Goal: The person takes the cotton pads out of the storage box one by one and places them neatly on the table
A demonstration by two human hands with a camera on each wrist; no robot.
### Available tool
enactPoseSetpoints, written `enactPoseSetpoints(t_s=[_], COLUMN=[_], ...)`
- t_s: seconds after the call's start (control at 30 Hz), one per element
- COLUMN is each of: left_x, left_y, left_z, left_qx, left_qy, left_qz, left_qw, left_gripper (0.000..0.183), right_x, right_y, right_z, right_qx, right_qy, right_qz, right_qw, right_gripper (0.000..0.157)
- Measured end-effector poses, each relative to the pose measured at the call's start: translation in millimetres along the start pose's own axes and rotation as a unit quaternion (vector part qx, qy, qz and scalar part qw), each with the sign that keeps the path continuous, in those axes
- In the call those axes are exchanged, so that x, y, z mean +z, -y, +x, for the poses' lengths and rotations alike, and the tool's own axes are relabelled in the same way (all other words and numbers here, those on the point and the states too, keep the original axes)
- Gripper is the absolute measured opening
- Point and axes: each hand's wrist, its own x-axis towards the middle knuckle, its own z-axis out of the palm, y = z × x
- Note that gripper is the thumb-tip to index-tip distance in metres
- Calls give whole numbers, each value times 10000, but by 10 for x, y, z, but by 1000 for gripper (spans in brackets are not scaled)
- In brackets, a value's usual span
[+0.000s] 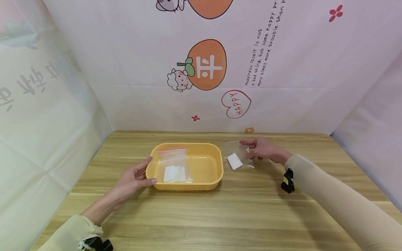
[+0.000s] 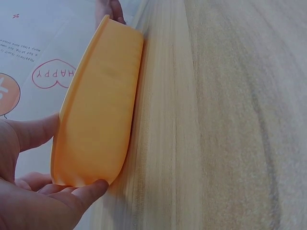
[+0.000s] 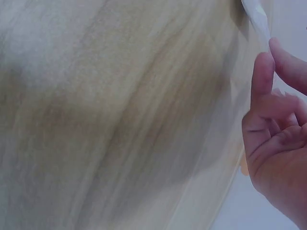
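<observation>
A yellow plastic basin (image 1: 205,167) sits on the table, and my left hand (image 1: 133,179) grips its left end. In the left wrist view the thumb of that hand (image 2: 48,191) is at the rim and the other fingers lie along the wall. Inside the basin, at its left, lie clear zip bags (image 1: 174,162) with white pieces in them; how many overlap I cannot tell. Just right of the basin, my right hand (image 1: 262,150) pinches a clear plastic bag (image 1: 230,148) holding a white rectangular piece (image 1: 234,161). The right wrist view shows only a bit of this bag (image 3: 259,21) beyond the fingertips.
The wooden table (image 1: 188,216) stretches in front of the basin and to both sides. A printed white cloth (image 1: 141,69) with cartoon fruit and lettering hangs behind the table, and more cloth hangs at the left and right. Black wrist cameras (image 1: 287,181) sit on both sleeves.
</observation>
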Motion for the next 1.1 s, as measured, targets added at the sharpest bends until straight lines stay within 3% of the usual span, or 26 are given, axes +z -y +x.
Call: enactPoseSetpoints(t_s=[1.1], left_x=[0], left_y=[15], left_z=[7], left_qx=[-15], left_qy=[-1], left_qz=[22], left_qw=[10000], left_gripper=[93], right_x=[136], right_y=[-97], right_z=[-29], right_qx=[-114], right_qy=[-815], right_qz=[-700], right_qw=[9941], right_gripper=[71])
